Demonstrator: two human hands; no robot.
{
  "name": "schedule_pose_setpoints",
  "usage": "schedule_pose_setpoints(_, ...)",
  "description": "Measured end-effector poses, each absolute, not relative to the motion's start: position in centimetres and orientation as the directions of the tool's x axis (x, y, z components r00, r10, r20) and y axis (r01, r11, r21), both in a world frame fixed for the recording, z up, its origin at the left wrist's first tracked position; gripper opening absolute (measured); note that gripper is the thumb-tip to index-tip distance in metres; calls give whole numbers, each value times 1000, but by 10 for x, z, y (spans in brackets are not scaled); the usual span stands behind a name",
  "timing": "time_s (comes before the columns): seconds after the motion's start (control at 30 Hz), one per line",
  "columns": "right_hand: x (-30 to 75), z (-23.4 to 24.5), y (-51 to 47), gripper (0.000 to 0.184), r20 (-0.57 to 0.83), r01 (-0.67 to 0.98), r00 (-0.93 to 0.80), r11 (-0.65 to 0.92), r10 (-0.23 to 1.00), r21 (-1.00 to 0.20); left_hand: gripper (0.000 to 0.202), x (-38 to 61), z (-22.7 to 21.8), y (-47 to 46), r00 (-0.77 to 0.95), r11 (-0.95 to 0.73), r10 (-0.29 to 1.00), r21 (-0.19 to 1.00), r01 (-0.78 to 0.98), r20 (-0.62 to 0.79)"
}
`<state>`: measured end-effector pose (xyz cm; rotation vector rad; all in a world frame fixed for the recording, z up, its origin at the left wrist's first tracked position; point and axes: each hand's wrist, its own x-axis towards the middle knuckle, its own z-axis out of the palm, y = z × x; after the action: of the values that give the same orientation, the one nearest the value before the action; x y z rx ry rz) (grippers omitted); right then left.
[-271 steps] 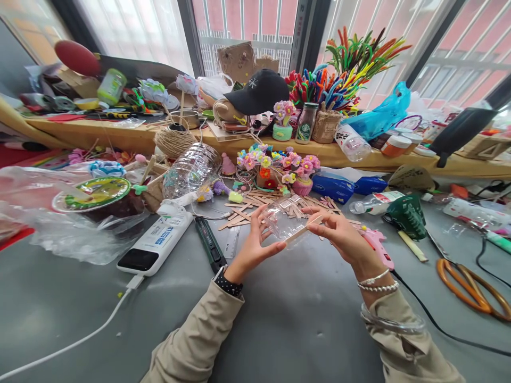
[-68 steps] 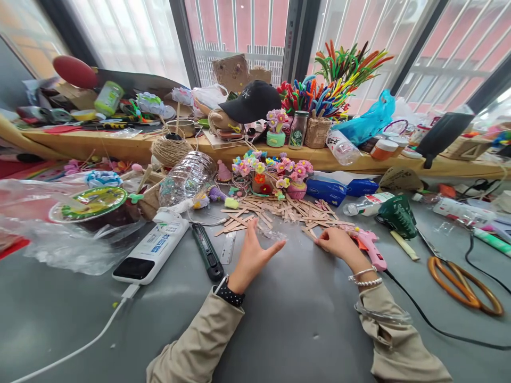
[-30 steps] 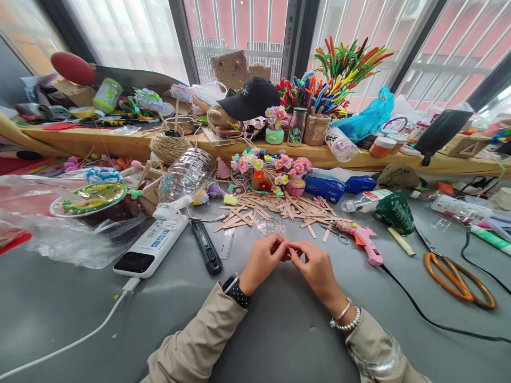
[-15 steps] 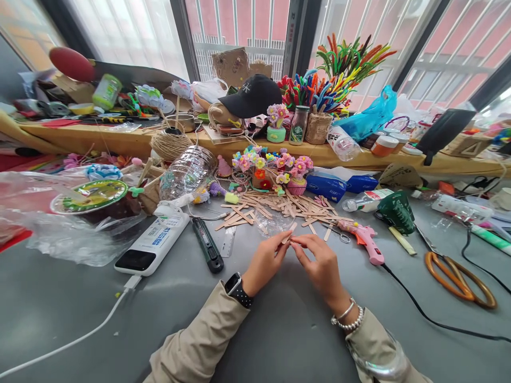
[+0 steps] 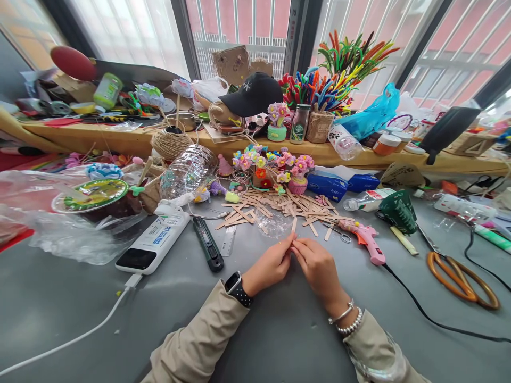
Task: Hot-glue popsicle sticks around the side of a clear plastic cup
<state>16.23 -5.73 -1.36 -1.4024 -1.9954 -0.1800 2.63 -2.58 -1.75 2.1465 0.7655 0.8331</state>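
My left hand (image 5: 268,267) and my right hand (image 5: 318,267) meet over the grey table (image 5: 287,330), fingertips pinched together on one thin wooden craft stick (image 5: 294,225) that points away from me. Just beyond the stick's far end lies a clear cut plastic piece (image 5: 275,225). Behind that spreads a heap of wooden craft sticks (image 5: 279,207). A watch sits on my left wrist and bracelets on my right.
A pink glue gun (image 5: 365,239) with a black cord lies right of my hands, small scissors (image 5: 341,234) beside it. To the left are a black utility knife (image 5: 207,244), a white power bank (image 5: 154,242) and a clear bottle (image 5: 187,171). Orange-handled scissors (image 5: 463,274) lie far right.
The clear plastic piece held earlier now lies on the table. My right hand came in from the stick pile. Both hands now pinch one stick, which has turned more upright over the last second.
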Motion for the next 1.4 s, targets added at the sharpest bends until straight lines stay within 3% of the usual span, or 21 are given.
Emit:
schedule_pose_setpoints(0.4, 166, -14, -57, 24, 477, 790, -158, 400, 865, -465, 43, 27, -16, -26, 577, -527, 772, 777, 345, 267)
schedule_pose_setpoints(0.5, 165, -14, -56, 24, 503, 817, -173, 409, 847, -407, 43, 27, -18, -25, 565, -531, 775, 776, 341, 283)
schedule_pose_setpoints(0.77, 160, -17, -53, 25, 565, 909, -305, 412, 767, -68, 42, 27, -21, -23, 559, -528, 778, 781, 333, 287)
schedule_pose_setpoints(0.9, 157, -18, -52, 22, 597, 917, -334, 397, 729, 27, 40, 28, -20, -23, 551, -508, 789, 793, 337, 271)
schedule_pose_setpoints(1.1, 156, -14, -51, 21, 608, 921, -329, 388, 722, 38, 38, 28, -19, -23, 559, -477, 792, 820, 316, 245)
schedule_pose_setpoints(1.23, 158, -11, -52, 19, 663, 913, -270, 405, 698, -55, 40, 28, -16, -24, 510, -443, 815, 863, 242, 275)
schedule_pose_setpoints(1.4, 161, -11, -54, 15, 757, 910, -159, 392, 634, -137, 25, 28, -9, -26, 435, -204, 891, 970, 132, 128)
